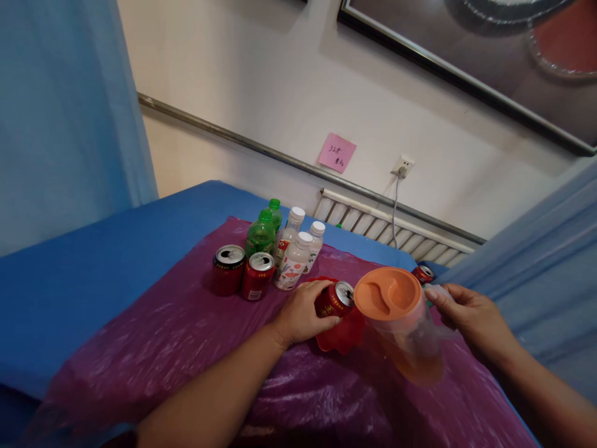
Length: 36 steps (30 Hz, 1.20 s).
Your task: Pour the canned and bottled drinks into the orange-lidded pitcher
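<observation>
My left hand (pixel 301 313) is closed around a red drink can (pixel 336 300), tilted on its side over a red dish (pixel 342 336). My right hand (pixel 469 313) grips the handle of a clear plastic pitcher (pixel 410 342) with an orange lid (pixel 388 293); orange liquid sits in its bottom. The pitcher stands just right of the can, touching or nearly touching it.
Two upright red cans (pixel 242 272), two green bottles (pixel 263 231) and three white-capped bottles (pixel 298 249) stand together at the back of the purple plastic sheet (pixel 186 348). Another red can (pixel 423 272) lies behind the pitcher. Blue cloth (pixel 93 261) covers the table; a radiator (pixel 396 227) lines the wall.
</observation>
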Available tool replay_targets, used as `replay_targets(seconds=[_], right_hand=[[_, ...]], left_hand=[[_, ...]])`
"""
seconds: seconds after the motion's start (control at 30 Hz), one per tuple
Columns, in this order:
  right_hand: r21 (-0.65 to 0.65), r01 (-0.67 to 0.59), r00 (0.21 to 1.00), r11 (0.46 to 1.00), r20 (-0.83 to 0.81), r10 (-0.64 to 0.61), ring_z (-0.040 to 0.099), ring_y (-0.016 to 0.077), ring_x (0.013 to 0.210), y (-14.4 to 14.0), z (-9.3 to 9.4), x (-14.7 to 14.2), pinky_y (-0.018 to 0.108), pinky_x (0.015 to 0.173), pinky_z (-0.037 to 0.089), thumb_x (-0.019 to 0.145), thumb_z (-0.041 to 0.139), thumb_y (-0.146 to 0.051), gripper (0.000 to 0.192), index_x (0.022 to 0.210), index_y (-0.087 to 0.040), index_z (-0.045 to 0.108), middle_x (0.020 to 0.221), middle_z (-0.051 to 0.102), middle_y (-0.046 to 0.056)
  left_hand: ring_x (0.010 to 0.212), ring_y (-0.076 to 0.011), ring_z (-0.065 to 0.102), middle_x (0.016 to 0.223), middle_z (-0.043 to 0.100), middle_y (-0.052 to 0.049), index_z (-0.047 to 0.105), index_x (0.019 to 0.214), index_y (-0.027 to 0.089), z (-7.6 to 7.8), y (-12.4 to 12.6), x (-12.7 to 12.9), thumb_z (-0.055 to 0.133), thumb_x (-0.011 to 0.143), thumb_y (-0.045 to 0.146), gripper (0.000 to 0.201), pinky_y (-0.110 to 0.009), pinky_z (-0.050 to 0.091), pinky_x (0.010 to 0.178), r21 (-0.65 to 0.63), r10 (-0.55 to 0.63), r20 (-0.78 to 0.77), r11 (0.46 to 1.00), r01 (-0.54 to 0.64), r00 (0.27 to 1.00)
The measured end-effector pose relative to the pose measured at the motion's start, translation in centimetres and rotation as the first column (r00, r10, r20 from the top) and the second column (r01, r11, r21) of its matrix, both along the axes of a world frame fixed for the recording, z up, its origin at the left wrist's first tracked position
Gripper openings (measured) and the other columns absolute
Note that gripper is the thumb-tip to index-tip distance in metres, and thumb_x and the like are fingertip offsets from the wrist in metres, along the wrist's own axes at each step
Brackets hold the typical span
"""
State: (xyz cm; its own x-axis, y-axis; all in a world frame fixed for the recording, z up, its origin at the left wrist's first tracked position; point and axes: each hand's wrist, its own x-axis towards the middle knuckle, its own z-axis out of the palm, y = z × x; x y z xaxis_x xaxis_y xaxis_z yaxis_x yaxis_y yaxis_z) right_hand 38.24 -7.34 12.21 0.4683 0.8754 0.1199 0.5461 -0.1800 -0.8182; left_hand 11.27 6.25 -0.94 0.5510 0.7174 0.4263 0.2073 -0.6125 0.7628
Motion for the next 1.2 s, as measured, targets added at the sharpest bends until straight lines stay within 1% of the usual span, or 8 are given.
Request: replay_targets(seconds=[0.33, 0.43, 0.57, 0.7, 0.9, 1.2], right_hand=[[-0.008, 0.006, 1.0, 1.0, 0.015, -0.006, 0.035, 0.0105, 0.052, 0.18, 0.18, 0.07, 0.024, 0.048, 0.032, 0.063, 0.079, -0.071, 0.059, 0.051, -0.021, 0.05, 0.051, 0.042, -0.004], [0.005, 0.005, 1.0, 1.0, 0.013, -0.005, 0.034, 0.0101, 0.051, 0.12, 0.06, 0.17, 0.024, 0.047, 0.031, 0.065, 0.079, -0.069, 0.058, 0.051, -0.021, 0.049, 0.051, 0.041, -0.004], [0.002, -0.013, 1.0, 1.0, 0.026, 0.013, 0.034, 0.0105, 0.051, 0.16, -0.05, 0.3, 0.025, 0.047, 0.031, 0.067, 0.078, -0.068, 0.056, 0.052, -0.021, 0.051, 0.051, 0.043, -0.004], [0.003, -0.011, 0.999, 1.0, 0.034, 0.011, 0.034, 0.0108, 0.051, 0.22, -0.05, 0.26, 0.025, 0.047, 0.031, 0.067, 0.078, -0.067, 0.055, 0.052, -0.021, 0.052, 0.05, 0.043, -0.003], [-0.001, 0.002, 0.999, 1.0, 0.035, -0.002, 0.033, 0.0104, 0.051, 0.16, -0.16, 0.33, 0.025, 0.047, 0.03, 0.067, 0.077, -0.069, 0.057, 0.051, -0.021, 0.049, 0.051, 0.041, -0.004], [-0.018, 0.004, 0.999, 1.0, 0.037, -0.003, 0.033, 0.0106, 0.05, 0.14, -0.01, 0.17, 0.025, 0.046, 0.03, 0.066, 0.075, -0.071, 0.057, 0.051, -0.022, 0.05, 0.05, 0.041, -0.003]], left_hand=[[0.122, -0.0323, 0.063, 0.132, 0.069, -0.009, 0.063, 0.13, 0.023, -0.16, -0.01, 0.09, 0.088, 0.064, 0.028, 0.071, -0.049, 0.046, 0.11, -0.006, 0.005, 0.01, 1.0, -0.005, 1.0], [0.121, -0.0323, 0.063, 0.132, 0.07, -0.009, 0.063, 0.13, 0.023, -0.11, -0.01, 0.07, 0.088, 0.064, 0.028, 0.07, -0.049, 0.046, 0.11, -0.01, 0.006, 0.012, 1.0, -0.005, 1.0], [0.121, -0.0327, 0.063, 0.131, 0.07, -0.009, 0.063, 0.129, 0.024, -0.05, 0.0, 0.05, 0.087, 0.064, 0.028, 0.07, -0.049, 0.046, 0.109, -0.009, 0.002, 0.008, 1.0, -0.002, 1.0], [0.12, -0.0328, 0.064, 0.131, 0.07, -0.009, 0.063, 0.129, 0.024, 0.03, -0.02, 0.05, 0.087, 0.065, 0.029, 0.069, -0.049, 0.047, 0.109, -0.008, 0.003, 0.009, 1.0, -0.003, 1.0], [0.119, -0.0321, 0.065, 0.129, 0.071, -0.009, 0.064, 0.127, 0.023, 0.15, -0.01, 0.05, 0.088, 0.064, 0.027, 0.068, -0.049, 0.047, 0.109, 0.001, -0.013, 0.016, 1.0, 0.013, 1.0], [0.119, -0.0325, 0.065, 0.13, 0.071, -0.009, 0.064, 0.127, 0.024, 0.2, -0.14, 0.1, 0.088, 0.064, 0.027, 0.068, -0.049, 0.047, 0.109, 0.01, 0.006, 0.018, 1.0, -0.006, 1.0]])
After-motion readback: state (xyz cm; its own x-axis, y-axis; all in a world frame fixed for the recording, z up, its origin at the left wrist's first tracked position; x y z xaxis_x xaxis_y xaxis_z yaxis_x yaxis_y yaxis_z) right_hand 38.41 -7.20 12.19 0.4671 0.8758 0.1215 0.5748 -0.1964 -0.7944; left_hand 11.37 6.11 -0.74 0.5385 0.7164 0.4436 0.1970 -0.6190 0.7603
